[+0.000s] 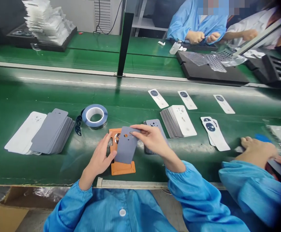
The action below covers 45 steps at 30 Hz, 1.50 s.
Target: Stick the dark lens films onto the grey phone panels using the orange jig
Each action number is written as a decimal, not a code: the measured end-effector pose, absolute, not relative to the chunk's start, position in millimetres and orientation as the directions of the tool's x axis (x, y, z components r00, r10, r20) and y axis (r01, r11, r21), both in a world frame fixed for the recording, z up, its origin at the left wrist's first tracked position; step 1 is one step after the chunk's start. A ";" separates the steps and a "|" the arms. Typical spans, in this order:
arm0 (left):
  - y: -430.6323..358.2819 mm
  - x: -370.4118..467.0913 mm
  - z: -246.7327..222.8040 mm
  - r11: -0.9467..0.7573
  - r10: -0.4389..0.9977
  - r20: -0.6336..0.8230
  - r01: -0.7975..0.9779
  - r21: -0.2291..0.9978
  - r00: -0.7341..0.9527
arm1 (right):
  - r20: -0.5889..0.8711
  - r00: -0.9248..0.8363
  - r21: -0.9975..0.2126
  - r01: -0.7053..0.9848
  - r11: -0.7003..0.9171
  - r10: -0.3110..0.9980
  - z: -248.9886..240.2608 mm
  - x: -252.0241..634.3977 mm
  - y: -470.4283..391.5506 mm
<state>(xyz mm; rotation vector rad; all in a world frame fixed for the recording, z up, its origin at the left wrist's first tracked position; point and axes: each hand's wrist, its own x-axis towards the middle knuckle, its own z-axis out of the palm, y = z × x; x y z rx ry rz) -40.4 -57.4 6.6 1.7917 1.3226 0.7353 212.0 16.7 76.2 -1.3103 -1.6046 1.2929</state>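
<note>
My right hand [153, 138] pinches the top right corner of a grey phone back cover [127, 148] with small camera cut-outs. The cover is held tilted over an orange fixture [123, 169] and hides much of it. A round shiny spot shows in the fixture past the cover's upper left edge. My left hand [101, 157] lies along the fixture's left side, fingers stretched out, its thumb at the cover's left edge. Partly behind my right hand is a stack of grey covers [154, 124].
Left are grey covers [49, 132], white covers [25, 132], and a blue tape roll [105, 117] beside black camera-shaped pieces [78, 125]. Right of my hands are a white-topped stack [184, 122] and several white covers [220, 140]. A co-worker's hand [258, 151] works at far right.
</note>
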 end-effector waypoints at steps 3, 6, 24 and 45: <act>-56.6 -38.9 7.5 -0.168 0.955 0.004 0.531 0.831 0.296 | -0.032 -0.307 -0.959 0.279 0.058 0.951 57.9 195.4 19.0; -55.8 -37.0 10.1 -0.154 0.959 -0.019 0.575 0.804 0.284 | 0.021 -0.336 -0.944 0.304 0.129 0.942 51.2 197.8 24.2; -53.8 -33.1 5.3 -0.142 0.965 -0.064 0.714 0.685 0.254 | 0.101 -0.545 -0.811 0.439 0.386 0.833 33.6 187.8 21.8; -53.0 -32.1 7.0 -0.333 0.927 0.006 0.816 0.473 0.375 | 0.170 -0.564 -0.305 0.750 0.587 0.808 6.5 183.1 -11.8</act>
